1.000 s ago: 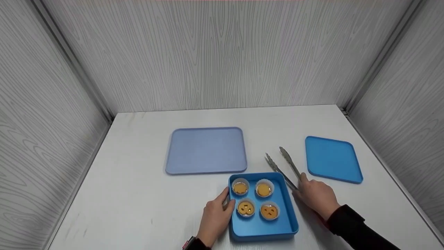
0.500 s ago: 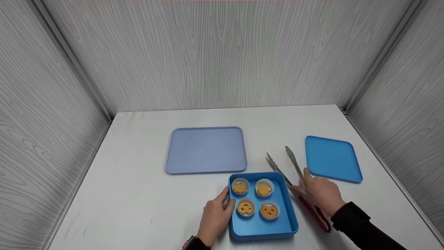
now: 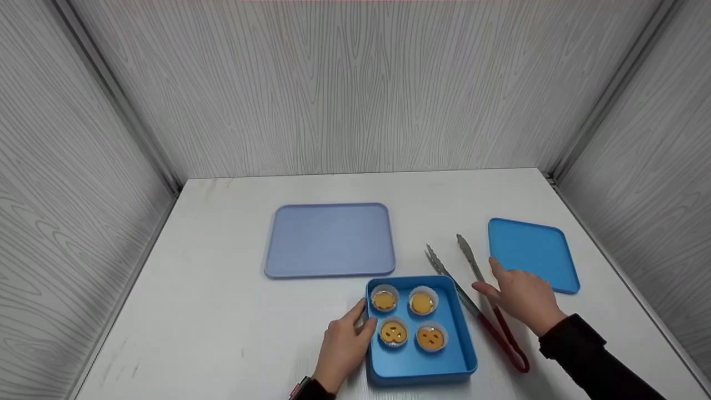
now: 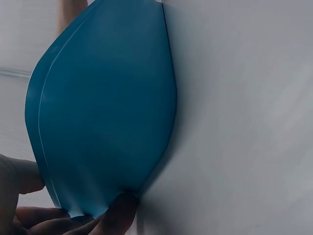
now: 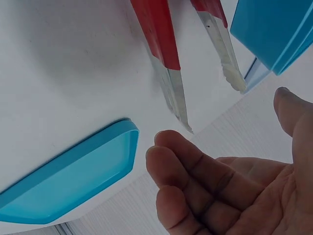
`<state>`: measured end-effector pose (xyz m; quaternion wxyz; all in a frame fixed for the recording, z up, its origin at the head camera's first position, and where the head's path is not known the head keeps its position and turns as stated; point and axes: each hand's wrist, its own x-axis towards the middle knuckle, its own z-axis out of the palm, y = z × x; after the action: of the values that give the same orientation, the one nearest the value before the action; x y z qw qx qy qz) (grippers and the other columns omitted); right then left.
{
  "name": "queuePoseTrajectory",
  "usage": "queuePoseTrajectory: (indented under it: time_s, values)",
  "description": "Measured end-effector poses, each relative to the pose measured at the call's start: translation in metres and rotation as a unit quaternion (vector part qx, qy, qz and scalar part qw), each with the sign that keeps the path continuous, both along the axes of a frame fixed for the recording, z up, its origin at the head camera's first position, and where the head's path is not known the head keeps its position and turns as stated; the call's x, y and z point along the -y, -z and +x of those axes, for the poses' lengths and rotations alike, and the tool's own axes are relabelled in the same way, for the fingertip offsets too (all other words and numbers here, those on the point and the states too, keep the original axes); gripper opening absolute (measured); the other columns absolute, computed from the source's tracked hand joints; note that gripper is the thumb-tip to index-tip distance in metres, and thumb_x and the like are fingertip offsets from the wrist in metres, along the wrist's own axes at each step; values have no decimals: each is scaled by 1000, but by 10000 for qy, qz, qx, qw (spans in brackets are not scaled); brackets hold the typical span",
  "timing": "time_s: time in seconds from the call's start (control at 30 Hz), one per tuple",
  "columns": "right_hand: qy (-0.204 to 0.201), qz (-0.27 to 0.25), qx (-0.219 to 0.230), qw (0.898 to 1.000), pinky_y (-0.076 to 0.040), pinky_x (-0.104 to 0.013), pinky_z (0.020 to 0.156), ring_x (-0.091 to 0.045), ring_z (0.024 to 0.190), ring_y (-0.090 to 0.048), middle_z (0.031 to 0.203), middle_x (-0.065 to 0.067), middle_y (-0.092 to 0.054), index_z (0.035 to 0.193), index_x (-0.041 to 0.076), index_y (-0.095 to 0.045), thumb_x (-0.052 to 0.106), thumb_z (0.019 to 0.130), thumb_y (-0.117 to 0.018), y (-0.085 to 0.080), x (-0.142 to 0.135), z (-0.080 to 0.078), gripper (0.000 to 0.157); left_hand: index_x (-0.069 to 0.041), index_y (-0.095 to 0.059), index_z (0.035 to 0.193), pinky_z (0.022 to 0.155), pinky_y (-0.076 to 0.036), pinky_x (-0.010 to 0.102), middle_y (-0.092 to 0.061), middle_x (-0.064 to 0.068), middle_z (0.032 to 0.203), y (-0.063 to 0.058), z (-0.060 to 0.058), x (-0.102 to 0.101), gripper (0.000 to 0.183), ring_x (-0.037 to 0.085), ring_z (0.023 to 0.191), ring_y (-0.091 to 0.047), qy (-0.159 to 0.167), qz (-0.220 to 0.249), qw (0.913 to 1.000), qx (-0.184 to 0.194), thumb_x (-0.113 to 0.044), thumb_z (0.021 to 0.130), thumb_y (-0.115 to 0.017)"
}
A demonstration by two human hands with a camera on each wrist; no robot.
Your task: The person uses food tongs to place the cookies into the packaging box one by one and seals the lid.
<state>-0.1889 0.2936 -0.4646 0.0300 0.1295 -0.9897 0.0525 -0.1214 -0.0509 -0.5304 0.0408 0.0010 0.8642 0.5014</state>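
Observation:
A blue box (image 3: 422, 364) near the front of the table holds several small round pastries (image 3: 394, 333) in pale cups. My left hand (image 3: 344, 344) grips its left wall, thumb over the rim; in the left wrist view the fingertips (image 4: 122, 205) touch the box's side (image 4: 107, 112). Tongs with red handles (image 3: 514, 353) and metal arms lie spread on the table to the right of the box. Above them is my right hand (image 3: 522, 294), fingers extended and holding nothing. The right wrist view shows its palm (image 5: 230, 191) apart from the tongs (image 5: 164, 44).
A pale lavender tray (image 3: 330, 241) lies behind the box, to the left. A blue lid-like tray (image 3: 530, 250) lies on the right, partly behind the right hand. Grey wood-grain panels (image 3: 355, 89) enclose the white table (image 3: 222, 311) at the back and sides.
My right hand has let go of the tongs and drawn away to the right. The tongs' arms have spread wider, and their red handles have come into view. My left hand has stayed put.

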Motion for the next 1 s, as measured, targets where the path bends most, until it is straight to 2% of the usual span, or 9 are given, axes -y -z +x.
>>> queuePoseTrajectory:
  time_s: [0.27,0.43,0.53,0.6,0.67,0.77,0.87,1.0]
  values:
    - [-13,-196,-109,9997,-37,-34,41,-21,50,-54,55,-5,-50,144,-6,-53,51,98,-62,-7,-5,-7,73,-3,-59,143,105,-50,52,-61,20,141,-9,-4,8,49,32,117,-68,-146,-73,9999,-56,-31,103,-60]
    - [69,-270,-87,9996,-39,-34,43,-22,54,-56,56,-5,-50,145,-7,-50,49,99,-63,-11,-9,-12,74,-5,-64,138,96,-56,51,-66,19,133,-21,-11,22,44,31,107,-73,-443,-495,9963,-542,-31,103,-61]
    - [28,-322,-282,9991,-48,-39,48,-30,63,-64,66,-14,-62,144,-8,-52,47,99,-64,-11,-10,-15,72,-6,-66,137,86,-59,49,-70,20,126,-29,-16,35,43,32,101,-74,-690,-940,9877,-1040,-31,102,-62]
    - [4,-359,-440,9984,-56,-47,58,-40,77,-69,84,-25,-70,143,-8,-53,46,99,-65,-11,-9,-16,70,-6,-66,136,79,-60,48,-72,19,122,-33,-20,44,42,33,96,-74,-811,-1258,9786,-1413,-29,101,-63]
    - [-13,-392,-572,9976,-58,-55,69,-47,90,-68,103,-33,-70,142,-8,-54,45,99,-64,-10,-9,-18,69,-5,-66,136,73,-60,48,-72,20,121,-37,-24,54,42,35,92,-74,-884,-1525,9688,-1740,-27,101,-64]
    - [-12,-454,-646,9969,-56,-62,81,-52,102,-65,117,-37,-66,144,-7,-53,43,101,-63,-9,-9,-22,67,-3,-64,137,76,-61,52,-69,21,128,-41,-32,70,43,39,103,-72,-930,-1864,9584,-1953,-26,101,-64]
    - [14,-539,-647,9964,-54,-63,82,-53,104,-63,120,-36,-64,146,-6,-50,43,101,-62,-7,-8,-26,68,-1,-59,141,90,-56,59,-61,21,140,-46,-40,85,48,45,127,-59,-899,-2129,9565,-1782,-28,102,-62]
    - [23,-704,-666,9953,-54,-63,83,-53,107,-61,125,-36,-61,148,-5,-48,42,102,-62,-5,-7,-32,67,1,-53,146,105,-46,63,-52,24,149,-50,-53,105,55,50,139,-43,-853,-2456,9530,-1559,-31,102,-61]
